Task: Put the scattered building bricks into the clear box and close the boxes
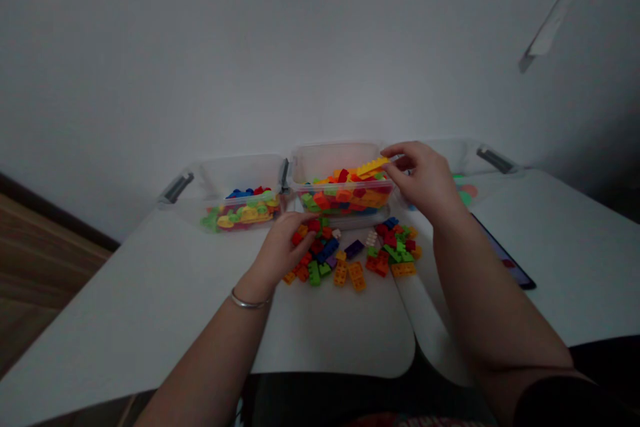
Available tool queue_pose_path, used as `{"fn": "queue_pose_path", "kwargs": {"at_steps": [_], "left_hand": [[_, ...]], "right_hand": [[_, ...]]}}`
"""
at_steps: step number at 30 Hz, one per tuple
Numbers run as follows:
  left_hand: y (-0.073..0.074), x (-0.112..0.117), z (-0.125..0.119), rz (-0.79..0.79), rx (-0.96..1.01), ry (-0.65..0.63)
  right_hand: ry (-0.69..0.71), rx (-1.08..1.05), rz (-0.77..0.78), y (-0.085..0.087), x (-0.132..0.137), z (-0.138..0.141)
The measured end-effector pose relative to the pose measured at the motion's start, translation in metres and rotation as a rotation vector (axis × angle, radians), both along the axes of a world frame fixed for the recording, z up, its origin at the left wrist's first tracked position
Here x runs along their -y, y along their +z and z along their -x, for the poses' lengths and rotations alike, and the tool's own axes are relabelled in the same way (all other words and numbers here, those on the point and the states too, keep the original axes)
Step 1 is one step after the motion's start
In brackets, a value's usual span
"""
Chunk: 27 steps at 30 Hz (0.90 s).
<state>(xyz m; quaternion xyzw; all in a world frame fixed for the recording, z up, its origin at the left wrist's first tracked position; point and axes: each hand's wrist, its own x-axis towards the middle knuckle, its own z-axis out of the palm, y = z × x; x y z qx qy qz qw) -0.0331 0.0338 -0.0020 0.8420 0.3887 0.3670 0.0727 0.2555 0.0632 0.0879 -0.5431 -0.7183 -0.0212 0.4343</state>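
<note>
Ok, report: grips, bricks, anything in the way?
Right grip on yellow brick at middle bin. Left grip at loose bricks, hold unclear. Tablet beside right arm, not blocking.

Tablet (511, 268) at R, brn wood panel (45, 267) L

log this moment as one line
right hand: pinching yellow brick at middle box | left hand: at loose bricks | tablet: on table, right side

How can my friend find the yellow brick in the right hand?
On the white table, find the middle clear box, standing by the wall. At its right end, the right hand pinches the long yellow brick. Unlike the short, chunky bricks lying on the table, it's long and thin, with bumps along its top.
</note>
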Motion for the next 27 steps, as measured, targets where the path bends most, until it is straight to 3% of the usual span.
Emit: {"fn": "queue_pose_path", "kwargs": {"at_steps": [3, 12, 17, 23, 27], "left_hand": [[0.001, 0.000, -0.001, 0.001, -0.003, -0.004], [0.002, 0.000, -0.003, 0.014, -0.007, -0.016], [0.003, 0.000, -0.003, 0.029, -0.010, -0.005], [0.000, -0.001, -0.001, 0.046, -0.016, 0.001], [-0.003, -0.002, -0.001, 0.071, 0.039, 0.025]], "right_hand": [[-0.012, 0.045, 0.027, -0.006, -0.005, 0.003], [0.189, 0.379, 0.086, -0.015, -0.005, 0.015], [0.148, 0.591, 0.140, -0.012, 0.001, 0.021], [0.208, 0.472, 0.116, -0.012, -0.001, 0.019], [0.209, 0.284, -0.050, -0.007, 0.004, 0.018]]}}
